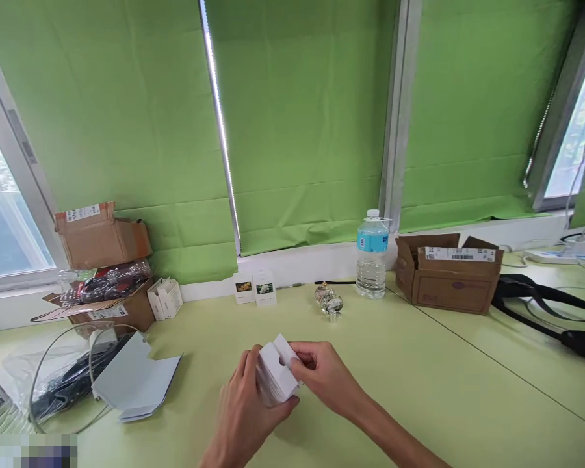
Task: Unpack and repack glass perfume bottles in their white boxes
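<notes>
A small white cardboard box [273,380], at lower centre, sits steadied in a left hand's [246,403] wrapping grip, freeing the right hand [324,374] to pinch its upright flap.

The left hand [246,400] grips a small white box [276,372], and the right hand [320,375] pinches its upper flap. A folded white sheet [135,380] lies to the left. Beyond, two picture cards [255,291] stand near what look like small shiny ornaments [329,302]; a water bottle [371,260] stands farther right, beside an open carton [448,276].
</notes>
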`<state>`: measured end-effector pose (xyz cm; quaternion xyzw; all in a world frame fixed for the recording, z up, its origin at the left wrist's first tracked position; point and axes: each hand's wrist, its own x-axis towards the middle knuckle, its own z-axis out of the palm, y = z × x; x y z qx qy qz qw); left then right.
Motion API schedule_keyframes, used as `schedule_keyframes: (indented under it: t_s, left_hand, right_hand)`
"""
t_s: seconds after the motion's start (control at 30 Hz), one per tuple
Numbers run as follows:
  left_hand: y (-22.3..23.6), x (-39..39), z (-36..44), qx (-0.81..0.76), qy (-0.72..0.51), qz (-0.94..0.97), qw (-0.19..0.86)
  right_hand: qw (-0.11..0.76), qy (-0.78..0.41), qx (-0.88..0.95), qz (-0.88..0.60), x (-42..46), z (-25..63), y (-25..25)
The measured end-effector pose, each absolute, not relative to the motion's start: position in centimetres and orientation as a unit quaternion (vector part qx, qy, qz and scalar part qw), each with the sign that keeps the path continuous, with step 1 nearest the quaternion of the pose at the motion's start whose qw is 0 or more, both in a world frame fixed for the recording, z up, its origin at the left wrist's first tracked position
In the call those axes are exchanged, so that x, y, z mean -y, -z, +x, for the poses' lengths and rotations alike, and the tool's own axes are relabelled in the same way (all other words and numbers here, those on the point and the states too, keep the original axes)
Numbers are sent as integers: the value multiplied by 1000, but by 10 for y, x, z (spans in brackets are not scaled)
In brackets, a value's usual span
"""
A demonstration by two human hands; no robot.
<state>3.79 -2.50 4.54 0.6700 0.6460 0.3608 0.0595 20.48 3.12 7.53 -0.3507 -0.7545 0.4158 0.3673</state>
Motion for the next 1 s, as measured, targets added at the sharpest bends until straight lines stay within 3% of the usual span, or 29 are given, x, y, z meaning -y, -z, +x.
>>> schedule_keyframes:
  t_s: [0.1, 0.27, 0.53, 0.8, 1.0]
  left_hand:
    - [-41, 23, 39, -657, -403, 627, 113]
    - [-29, 18, 41, -656, -445, 574, 207]
    - [-38, 19, 28, -592, -441, 649, 186]
    - [-36, 18, 26, -495, -476, 665, 292]
    - [-35, 12, 21, -526, -478, 672, 205]
  right_hand:
    - [389, -469, 705, -363, -35, 207, -75]
    - [399, -422, 737, -346, -38, 209, -71]
    - [447, -430, 697, -359, -59, 213, -57]
    - [455, -316, 759, -342, -55, 218, -71]
    - [409, -278, 817, -296, -51, 221, -77]
